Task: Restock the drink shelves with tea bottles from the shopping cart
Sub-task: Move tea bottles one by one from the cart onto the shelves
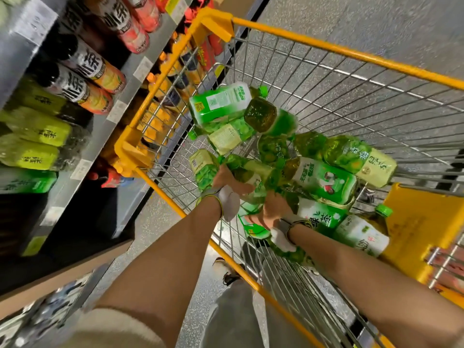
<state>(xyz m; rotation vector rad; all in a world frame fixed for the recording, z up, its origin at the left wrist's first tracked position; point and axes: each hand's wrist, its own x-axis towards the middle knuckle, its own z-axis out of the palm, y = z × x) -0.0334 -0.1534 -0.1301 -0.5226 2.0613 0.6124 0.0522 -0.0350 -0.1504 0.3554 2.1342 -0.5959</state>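
Note:
A yellow-framed wire shopping cart [326, 47] holds several green tea bottles [324, 179] lying in a loose pile. Both my arms reach down into it. My left hand [227, 180] grips a green bottle [204, 169] near the cart's left wall. My right hand [272, 212] is curled round another green bottle [253, 228] low in the pile, close to my body. A strap with a white pad sits on each wrist. The drink shelves [120, 106] stand to the left, stocked with green, orange and pink bottles.
The cart stands right against the shelf front. A yellow child-seat flap [414, 227] closes the cart's near right end. Grey speckled floor [376, 18] lies beyond the cart. My legs and a shoe [229, 275] show below the cart's edge.

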